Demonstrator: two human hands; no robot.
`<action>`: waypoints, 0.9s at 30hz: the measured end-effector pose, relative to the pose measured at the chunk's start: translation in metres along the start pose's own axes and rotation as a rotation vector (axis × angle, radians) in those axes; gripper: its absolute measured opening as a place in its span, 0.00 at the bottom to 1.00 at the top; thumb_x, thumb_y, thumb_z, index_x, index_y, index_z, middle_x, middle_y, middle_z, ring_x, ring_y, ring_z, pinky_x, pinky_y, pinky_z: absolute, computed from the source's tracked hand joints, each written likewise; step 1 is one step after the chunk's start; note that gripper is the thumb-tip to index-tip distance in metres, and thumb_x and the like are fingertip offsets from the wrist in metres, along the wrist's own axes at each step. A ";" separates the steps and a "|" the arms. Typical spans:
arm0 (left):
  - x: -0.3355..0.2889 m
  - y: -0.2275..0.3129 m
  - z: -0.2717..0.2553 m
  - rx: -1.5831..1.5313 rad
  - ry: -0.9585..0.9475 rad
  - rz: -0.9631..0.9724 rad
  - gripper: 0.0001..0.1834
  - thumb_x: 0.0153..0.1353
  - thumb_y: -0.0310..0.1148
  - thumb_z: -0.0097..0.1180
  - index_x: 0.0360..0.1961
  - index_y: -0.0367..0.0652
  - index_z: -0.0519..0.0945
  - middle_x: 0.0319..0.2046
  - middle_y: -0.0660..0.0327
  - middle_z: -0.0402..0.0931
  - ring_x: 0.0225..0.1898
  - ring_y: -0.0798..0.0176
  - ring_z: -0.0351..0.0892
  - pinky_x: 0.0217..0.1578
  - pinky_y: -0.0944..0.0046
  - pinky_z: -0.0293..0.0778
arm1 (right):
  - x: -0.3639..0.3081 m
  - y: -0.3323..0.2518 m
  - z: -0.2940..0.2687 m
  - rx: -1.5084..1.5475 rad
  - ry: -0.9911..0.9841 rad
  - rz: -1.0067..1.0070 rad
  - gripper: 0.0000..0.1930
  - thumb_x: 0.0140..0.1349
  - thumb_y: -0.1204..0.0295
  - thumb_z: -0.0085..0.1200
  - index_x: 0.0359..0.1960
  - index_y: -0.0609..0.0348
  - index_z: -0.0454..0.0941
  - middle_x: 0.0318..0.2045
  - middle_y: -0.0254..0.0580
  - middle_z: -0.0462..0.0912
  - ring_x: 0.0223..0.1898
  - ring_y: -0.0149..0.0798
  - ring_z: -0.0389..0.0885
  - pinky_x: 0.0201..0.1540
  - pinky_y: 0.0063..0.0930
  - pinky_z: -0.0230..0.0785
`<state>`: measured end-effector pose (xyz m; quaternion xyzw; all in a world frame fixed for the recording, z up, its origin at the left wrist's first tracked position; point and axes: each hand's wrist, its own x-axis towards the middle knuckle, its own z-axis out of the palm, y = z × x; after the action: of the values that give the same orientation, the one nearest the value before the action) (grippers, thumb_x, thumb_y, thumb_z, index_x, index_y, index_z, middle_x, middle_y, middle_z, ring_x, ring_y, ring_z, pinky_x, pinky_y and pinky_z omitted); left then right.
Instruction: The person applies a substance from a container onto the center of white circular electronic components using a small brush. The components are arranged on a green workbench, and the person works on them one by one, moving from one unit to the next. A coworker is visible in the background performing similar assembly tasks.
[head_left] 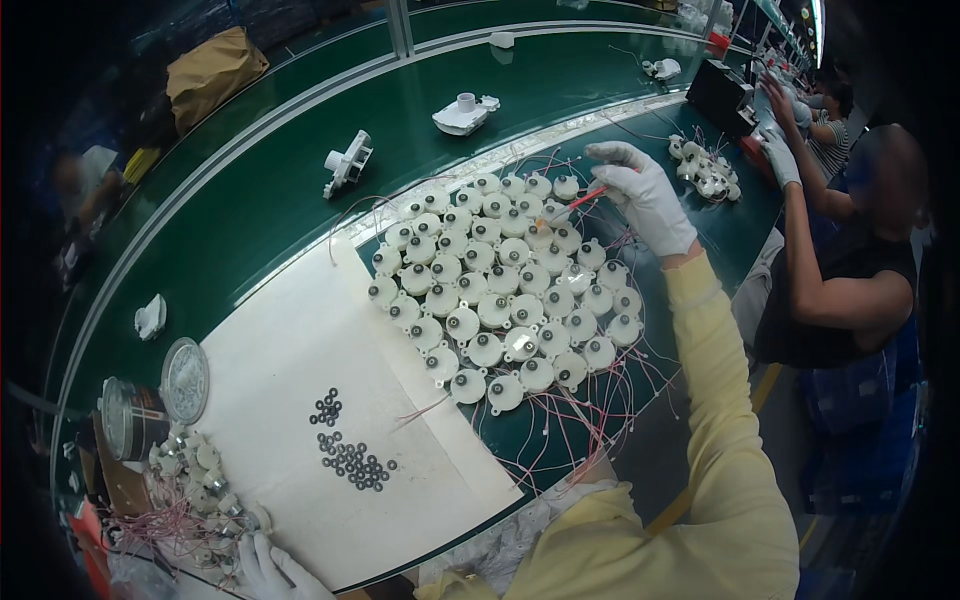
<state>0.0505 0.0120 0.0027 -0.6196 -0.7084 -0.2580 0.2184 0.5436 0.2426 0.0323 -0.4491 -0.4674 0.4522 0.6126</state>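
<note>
The right hand (645, 195), in a white glove at upper right of centre, is closed around a thin red pen-like tool (588, 198) — its tip points down-left, touching or just above one of the round white motor housings (500, 290). These housings lie packed in slanting rows across the middle of the frame, thin pink lead wires (590, 420) trailing out below and to the right of them. The left hand (270, 570), also gloved, sits at the bottom edge, lower left, fingers spread loosely on the corner of a white paper sheet (290, 400); whether it grips anything I cannot tell, as the frame cuts it off. Small black washers (350, 455) are scattered on the sheet. Just left of that hand lies a heap of small white parts with wires (195, 490), beside an open tin can (130, 420). Farther up, loose white plastic casings (348, 160) rest on the green conveyor belt (270, 200) — a neighbouring worker's gloved hand (778, 155) shows at upper right.
</note>
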 end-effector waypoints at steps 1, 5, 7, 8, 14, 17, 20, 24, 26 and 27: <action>0.000 -0.001 0.000 0.002 -0.001 0.005 0.09 0.61 0.24 0.54 0.39 0.30 0.81 0.43 0.42 0.78 0.46 0.42 0.76 0.49 0.51 0.71 | 0.001 0.002 -0.002 -0.017 -0.008 0.006 0.14 0.60 0.80 0.52 0.49 0.65 0.75 0.41 0.35 0.77 0.37 0.25 0.77 0.42 0.16 0.72; 0.002 0.003 -0.001 -0.010 -0.006 -0.010 0.09 0.61 0.24 0.54 0.39 0.30 0.81 0.43 0.43 0.78 0.46 0.43 0.76 0.50 0.51 0.71 | 0.004 0.008 0.000 -0.083 -0.017 0.015 0.14 0.60 0.77 0.54 0.49 0.63 0.76 0.37 0.31 0.78 0.31 0.20 0.73 0.32 0.12 0.63; 0.001 0.002 -0.002 0.009 -0.010 -0.008 0.09 0.61 0.24 0.54 0.39 0.30 0.81 0.43 0.43 0.78 0.46 0.43 0.76 0.50 0.51 0.71 | 0.004 0.009 0.003 -0.113 -0.017 0.005 0.14 0.60 0.76 0.56 0.48 0.62 0.78 0.34 0.29 0.79 0.28 0.17 0.70 0.27 0.11 0.58; 0.000 0.001 -0.002 0.016 -0.003 -0.004 0.09 0.61 0.24 0.54 0.39 0.30 0.81 0.43 0.43 0.78 0.45 0.43 0.76 0.49 0.51 0.71 | 0.004 0.009 0.003 -0.126 -0.021 -0.003 0.14 0.60 0.76 0.56 0.48 0.62 0.78 0.33 0.28 0.79 0.28 0.17 0.70 0.27 0.11 0.59; 0.001 0.002 0.000 -0.011 0.012 0.009 0.08 0.60 0.24 0.55 0.39 0.31 0.81 0.43 0.43 0.78 0.45 0.43 0.77 0.48 0.51 0.72 | 0.002 0.003 -0.008 -0.195 -0.041 0.049 0.15 0.59 0.80 0.53 0.49 0.65 0.75 0.41 0.35 0.77 0.39 0.25 0.77 0.45 0.15 0.71; 0.001 0.003 -0.002 -0.001 0.004 0.002 0.08 0.60 0.24 0.55 0.39 0.31 0.81 0.43 0.43 0.78 0.45 0.43 0.77 0.48 0.51 0.72 | 0.000 0.002 -0.002 -0.146 -0.020 0.004 0.15 0.59 0.79 0.54 0.48 0.65 0.76 0.37 0.33 0.78 0.34 0.21 0.76 0.35 0.13 0.67; 0.000 0.000 0.001 -0.002 0.013 0.011 0.08 0.61 0.24 0.55 0.39 0.31 0.81 0.43 0.43 0.78 0.45 0.43 0.77 0.48 0.52 0.72 | 0.000 0.003 -0.006 -0.033 -0.001 -0.034 0.15 0.59 0.79 0.53 0.49 0.66 0.76 0.37 0.35 0.80 0.33 0.22 0.77 0.30 0.13 0.66; -0.002 -0.003 0.001 0.012 0.020 0.028 0.08 0.61 0.24 0.55 0.39 0.31 0.81 0.43 0.44 0.78 0.45 0.43 0.77 0.49 0.52 0.72 | 0.002 -0.001 -0.016 0.153 -0.002 -0.052 0.14 0.58 0.81 0.52 0.47 0.67 0.74 0.33 0.38 0.77 0.31 0.30 0.81 0.34 0.15 0.71; -0.001 -0.003 0.001 0.023 0.019 0.032 0.08 0.61 0.25 0.55 0.39 0.31 0.81 0.43 0.44 0.78 0.45 0.43 0.77 0.49 0.52 0.72 | 0.003 -0.001 -0.021 0.168 -0.004 -0.071 0.14 0.58 0.81 0.52 0.47 0.67 0.74 0.31 0.37 0.78 0.30 0.30 0.80 0.30 0.14 0.68; -0.001 -0.002 0.000 0.030 0.017 0.033 0.08 0.61 0.25 0.55 0.39 0.31 0.81 0.43 0.44 0.78 0.45 0.43 0.77 0.49 0.52 0.72 | 0.003 -0.001 -0.023 0.175 -0.005 -0.078 0.14 0.58 0.81 0.52 0.47 0.67 0.74 0.30 0.37 0.78 0.30 0.29 0.80 0.28 0.13 0.66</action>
<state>0.0484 0.0106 0.0016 -0.6255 -0.7001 -0.2491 0.2377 0.5668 0.2422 0.0302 -0.3740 -0.4449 0.4682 0.6656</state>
